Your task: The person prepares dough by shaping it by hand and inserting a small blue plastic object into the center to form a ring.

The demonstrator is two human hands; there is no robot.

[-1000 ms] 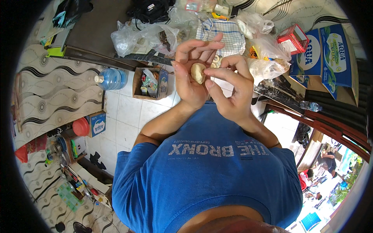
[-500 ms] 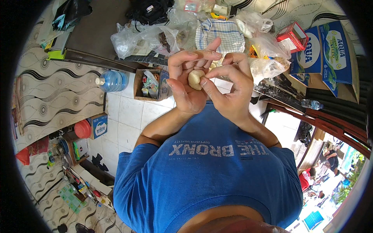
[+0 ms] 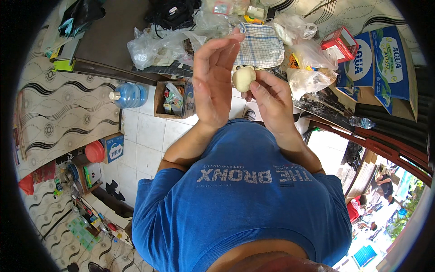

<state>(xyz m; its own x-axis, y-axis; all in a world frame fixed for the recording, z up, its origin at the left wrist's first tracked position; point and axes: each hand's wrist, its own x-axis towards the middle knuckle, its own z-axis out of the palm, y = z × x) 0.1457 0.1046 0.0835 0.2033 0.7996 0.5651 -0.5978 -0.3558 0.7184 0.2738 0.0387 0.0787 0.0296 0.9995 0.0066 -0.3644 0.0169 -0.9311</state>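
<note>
Fingers of the left hand (image 3: 212, 86) stand raised, clasping nothing, palm turned inward beside the pale dough (image 3: 244, 80) at 12 o'clock; those of the right hand (image 3: 275, 100) pinch it from 4 o'clock, probably lightly, to spare its soft round shape. Tiled floor (image 3: 148, 129) shows at 9 o'clock, a dark bench (image 3: 118, 38) at 11, a blue carton (image 3: 392, 68) at 2, a checked cloth (image 3: 263, 45) at 1, a water jug (image 3: 130, 95) at 10 and a red box (image 3: 339, 44) at 2.

Room: home, I'd say
Wall (image 3: 68, 106): left, wave-patterned
Floor (image 3: 149, 131): white tile
Water jug (image 3: 131, 95): blue, left
Doorway (image 3: 369, 199): right, open outdoors
</note>
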